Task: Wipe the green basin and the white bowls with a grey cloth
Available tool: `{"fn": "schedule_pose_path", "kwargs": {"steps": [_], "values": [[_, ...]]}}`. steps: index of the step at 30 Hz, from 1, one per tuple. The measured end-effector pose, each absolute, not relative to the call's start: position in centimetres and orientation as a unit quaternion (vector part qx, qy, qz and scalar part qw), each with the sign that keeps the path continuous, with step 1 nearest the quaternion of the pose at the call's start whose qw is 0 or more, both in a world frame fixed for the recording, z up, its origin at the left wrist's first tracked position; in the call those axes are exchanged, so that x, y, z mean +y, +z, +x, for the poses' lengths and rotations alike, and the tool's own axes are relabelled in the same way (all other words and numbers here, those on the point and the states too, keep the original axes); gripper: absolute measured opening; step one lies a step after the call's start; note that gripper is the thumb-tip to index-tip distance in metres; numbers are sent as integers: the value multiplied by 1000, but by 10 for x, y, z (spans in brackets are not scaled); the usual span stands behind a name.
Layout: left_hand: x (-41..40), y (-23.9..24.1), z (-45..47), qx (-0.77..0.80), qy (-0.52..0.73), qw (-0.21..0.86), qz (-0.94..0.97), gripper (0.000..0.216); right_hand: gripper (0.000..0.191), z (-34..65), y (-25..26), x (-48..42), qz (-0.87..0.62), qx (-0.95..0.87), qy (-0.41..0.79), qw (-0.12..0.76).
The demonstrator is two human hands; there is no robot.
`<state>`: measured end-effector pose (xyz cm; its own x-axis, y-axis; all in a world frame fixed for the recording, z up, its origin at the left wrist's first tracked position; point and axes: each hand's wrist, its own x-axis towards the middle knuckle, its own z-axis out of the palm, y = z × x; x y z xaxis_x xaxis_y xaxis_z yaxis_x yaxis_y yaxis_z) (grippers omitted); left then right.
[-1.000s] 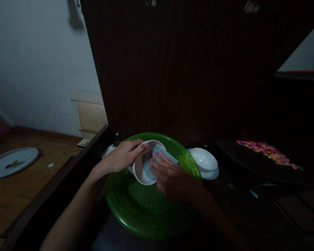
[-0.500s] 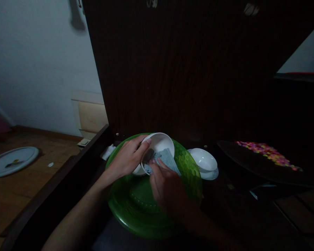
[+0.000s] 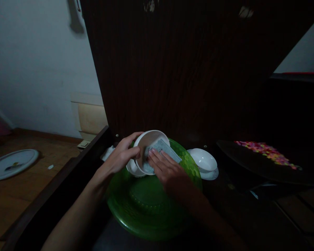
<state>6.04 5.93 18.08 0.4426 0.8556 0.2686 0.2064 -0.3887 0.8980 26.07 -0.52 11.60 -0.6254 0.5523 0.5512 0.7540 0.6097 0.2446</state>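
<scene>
A white bowl (image 3: 141,142) is tilted on its side above a green basin (image 3: 136,219), its inside turned toward me. My left hand (image 3: 124,153) grips the bowl's left rim, thumb in front and fingers behind. With fingers laid out over a grey-blue cloth (image 3: 170,150), my right hand (image 3: 167,169) presses it against the bowl's inner wall. Below the held bowl, part of a second white bowl (image 3: 133,168) shows inside the basin.
Right of the basin, a white bowl (image 3: 204,159) sits on a plate (image 3: 210,175). Farther right lies a dark bag-like object (image 3: 240,157) with bright multicoloured trim. A dark wooden panel (image 3: 172,69) rises behind. On the floor at left is a white round lid-like object (image 3: 13,164).
The held bowl has shifted slightly left and turned more toward me. My right hand has moved over the cloth, its fingers flatter, and the second bowl shows more.
</scene>
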Motion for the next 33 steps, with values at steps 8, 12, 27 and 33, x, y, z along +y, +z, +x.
{"fn": "schedule_pose_path", "kwargs": {"steps": [8, 12, 27, 33], "values": [[54, 179, 74, 432, 383, 314, 754, 44, 34, 252, 118, -12, -380, -888, -150, 210], [46, 178, 81, 452, 407, 285, 741, 43, 29, 236, 126, -19, -390, -876, -83, 271], [49, 183, 63, 370, 434, 375, 731, 64, 40, 240, 136, -24, -322, -894, -144, 276], [52, 189, 58, 385, 366, 395, 750, 55, 37, 258, 136, -21, -306, -922, -145, 191]]}}
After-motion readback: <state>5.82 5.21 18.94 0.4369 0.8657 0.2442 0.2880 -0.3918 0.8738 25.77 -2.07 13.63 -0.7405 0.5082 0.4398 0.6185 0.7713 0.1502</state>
